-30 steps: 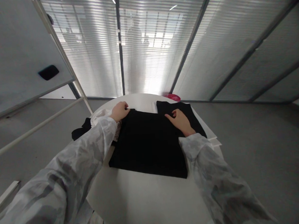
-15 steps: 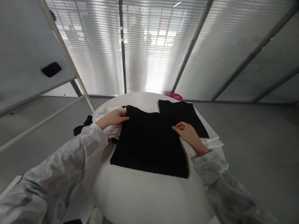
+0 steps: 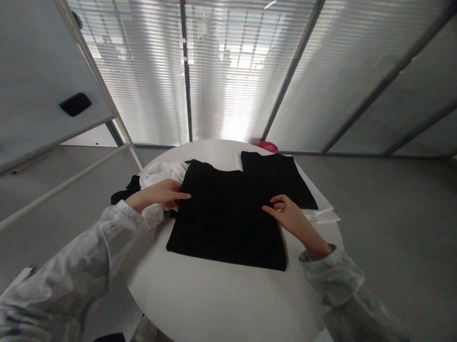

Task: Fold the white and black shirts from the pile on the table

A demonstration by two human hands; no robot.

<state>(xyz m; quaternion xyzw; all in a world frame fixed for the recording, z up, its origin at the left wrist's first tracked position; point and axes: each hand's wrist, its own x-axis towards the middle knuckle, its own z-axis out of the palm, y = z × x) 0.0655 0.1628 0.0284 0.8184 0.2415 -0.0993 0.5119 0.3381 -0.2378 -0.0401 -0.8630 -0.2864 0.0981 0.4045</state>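
Note:
A folded black garment [image 3: 224, 223] lies flat on a round white table [image 3: 221, 305]. At its upper left edge is my left hand [image 3: 164, 193], fingers apart, with one finger stretched over the cloth. My right hand [image 3: 287, 216] rests over the opposite edge, its thumb and fingertips spread from each other on or just above the fabric. Another folded black piece of clothing [image 3: 291, 180] sits behind on the right, partly overlapped by the first. A crumpled white cloth [image 3: 161, 174] is bunched beyond my left hand.
White sheets or folded white cloth [image 3: 324, 215] stick out under the rear black piece. Black fabric [image 3: 125, 192] lies at the table's left edge. A pink-red mesh item [image 3: 266, 146] shows past the far rim. A white-framed board [image 3: 32, 64] stands left, before a glass partition [image 3: 222, 73].
Both hands have slid a little toward me along the garment's side edges, and the left has moved outward. The right hand's fingers have spread. The garment lies nearly unchanged.

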